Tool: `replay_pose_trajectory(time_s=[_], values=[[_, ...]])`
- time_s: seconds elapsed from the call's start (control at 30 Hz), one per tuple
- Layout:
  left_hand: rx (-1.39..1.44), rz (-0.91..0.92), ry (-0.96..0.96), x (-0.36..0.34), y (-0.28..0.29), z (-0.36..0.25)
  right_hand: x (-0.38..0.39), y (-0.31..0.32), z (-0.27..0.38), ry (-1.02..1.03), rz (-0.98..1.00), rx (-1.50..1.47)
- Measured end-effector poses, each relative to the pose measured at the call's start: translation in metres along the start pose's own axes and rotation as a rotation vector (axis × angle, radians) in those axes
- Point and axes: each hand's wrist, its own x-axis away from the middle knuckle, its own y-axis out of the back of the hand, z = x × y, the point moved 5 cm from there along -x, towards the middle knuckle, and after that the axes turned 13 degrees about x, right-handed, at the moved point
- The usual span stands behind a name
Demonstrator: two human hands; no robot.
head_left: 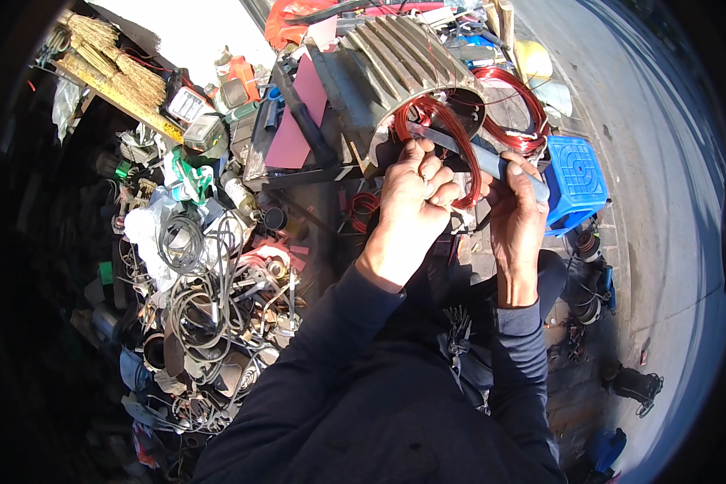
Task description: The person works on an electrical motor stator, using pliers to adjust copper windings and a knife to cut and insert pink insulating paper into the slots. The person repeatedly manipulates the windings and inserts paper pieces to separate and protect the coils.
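Note:
A grey finned motor housing (pixel 395 56) lies on its side in front of me, with red copper wire coils (pixel 427 113) showing at its open end. My left hand (pixel 411 202) is at that opening, its fingers closed on a loop of the red copper wire. My right hand (pixel 518 218) grips a flat grey metal bar (pixel 476 153) that reaches up-left into the housing's mouth across the coils. A second red wire coil (pixel 512 105) sits just right of the housing. Both of my forearms wear dark sleeves.
A blue plastic stool (pixel 577 177) stands right of my right hand. To the left lies a heap of grey cables, metal scrap and small parts (pixel 210 298). A pink sheet (pixel 302 121) leans by the housing. Straw brooms (pixel 117 64) rest at upper left. Paved ground (pixel 645 121) runs along the right.

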Motion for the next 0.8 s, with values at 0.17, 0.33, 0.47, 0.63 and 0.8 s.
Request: replay_pose_trajectory(time_s=[0.17,0.33,0.47,0.63,0.8], values=[[0.035,-0.083,-0.044,-0.007,-0.002,0.002,-0.005,-0.003,0.006,0.013,0.007,0.024],[0.103,-0.106,-0.088,-0.008,-0.006,0.003,-0.007,-0.006,0.011,0.011,0.019,0.092],[0.166,-0.124,-0.106,-0.01,-0.008,0.002,-0.007,-0.006,0.014,0.024,0.025,0.119],[0.187,-0.113,-0.124,-0.009,-0.009,0.0,0.009,0.018,0.03,0.044,-0.037,0.123],[0.252,-0.048,-0.058,-0.001,-0.011,-0.003,0.042,0.075,0.066,0.166,-0.165,0.137]])
